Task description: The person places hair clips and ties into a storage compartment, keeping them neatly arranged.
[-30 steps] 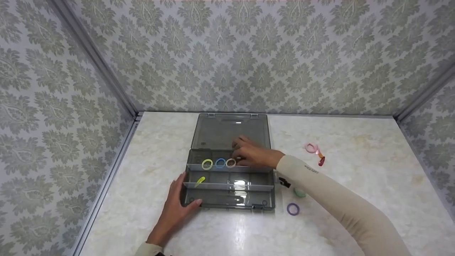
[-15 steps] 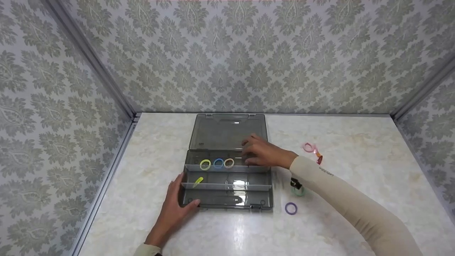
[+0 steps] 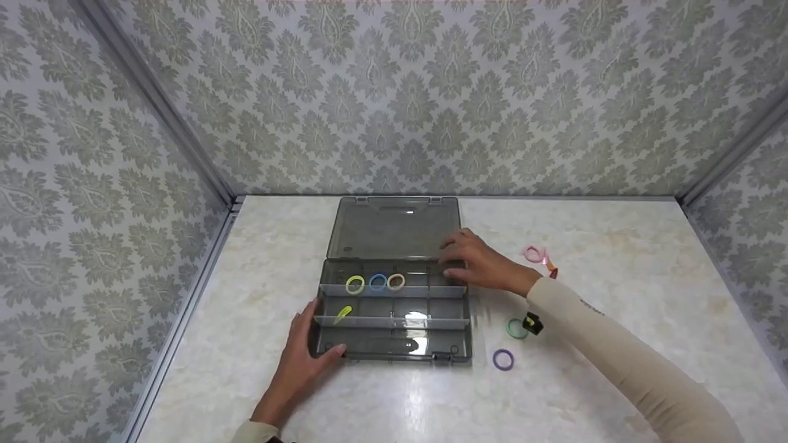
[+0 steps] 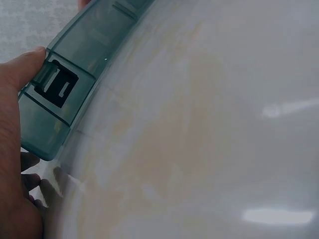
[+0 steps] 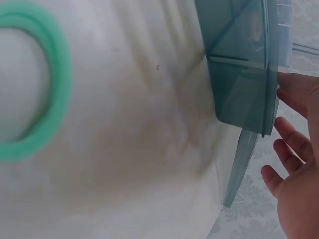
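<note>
A grey see-through compartment box [image 3: 394, 340] lies with its lid [image 3: 397, 227] folded back. My left hand [image 3: 308, 354] grips its front left corner, thumb at the front rim and fingers along the side. Over the back right corner is my right hand [image 3: 483, 261], fingers relaxed and holding nothing; the right wrist view shows its fingers spread beside the box's end. Yellow [image 3: 355, 285], blue [image 3: 378, 282] and beige hair ties [image 3: 396, 282] sit in the back compartment. A yellow hair clip [image 3: 343, 314] is in the middle one.
Right of the box lie a green hair tie [image 3: 516, 328] and a purple hair tie [image 3: 503, 360]. A pink hair tie [image 3: 534, 253] lies farther back beside orange and red clips [image 3: 552, 269], partly covered by the right sleeve. Patterned walls enclose the table.
My right hand has moved right, from over the back compartment to the box's right edge, uncovering the green hair tie. The left hand has kept its place on the box.
</note>
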A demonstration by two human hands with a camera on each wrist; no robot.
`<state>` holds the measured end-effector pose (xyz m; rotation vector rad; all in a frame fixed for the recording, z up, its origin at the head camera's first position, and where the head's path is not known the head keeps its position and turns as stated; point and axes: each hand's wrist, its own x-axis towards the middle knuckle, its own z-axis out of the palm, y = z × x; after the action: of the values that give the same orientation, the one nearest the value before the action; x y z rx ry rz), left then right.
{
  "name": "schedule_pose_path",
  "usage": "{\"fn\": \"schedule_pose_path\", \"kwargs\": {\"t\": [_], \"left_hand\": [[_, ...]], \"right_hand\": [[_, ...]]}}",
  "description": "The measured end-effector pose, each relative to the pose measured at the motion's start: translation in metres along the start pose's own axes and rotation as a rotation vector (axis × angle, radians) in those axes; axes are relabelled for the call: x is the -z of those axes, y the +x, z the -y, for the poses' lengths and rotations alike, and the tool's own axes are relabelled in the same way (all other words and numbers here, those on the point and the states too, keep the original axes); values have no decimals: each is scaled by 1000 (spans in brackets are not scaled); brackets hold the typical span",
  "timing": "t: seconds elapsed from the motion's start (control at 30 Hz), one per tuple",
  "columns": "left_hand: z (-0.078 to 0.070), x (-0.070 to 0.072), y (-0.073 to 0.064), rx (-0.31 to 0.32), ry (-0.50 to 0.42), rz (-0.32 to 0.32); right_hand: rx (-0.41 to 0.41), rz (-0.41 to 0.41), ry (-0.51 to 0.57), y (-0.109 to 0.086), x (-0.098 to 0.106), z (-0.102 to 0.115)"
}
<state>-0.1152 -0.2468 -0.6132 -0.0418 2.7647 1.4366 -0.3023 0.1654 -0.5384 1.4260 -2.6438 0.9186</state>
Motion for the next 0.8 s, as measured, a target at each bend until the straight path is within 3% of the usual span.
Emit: {"fn": "schedule_pose_path", "kwargs": {"t": [0.3,0.6,0.8], "left_hand": [[-3,-1,1,55,32,5],[-5,-1,0,49,26,8],[-4,0,0,37,29,6]], "right_hand": [[-86,-83,62,-24,8,-12],[-176,-180,88,-50,13,-30],[-284,-254,136,-70,19,-44]]}}
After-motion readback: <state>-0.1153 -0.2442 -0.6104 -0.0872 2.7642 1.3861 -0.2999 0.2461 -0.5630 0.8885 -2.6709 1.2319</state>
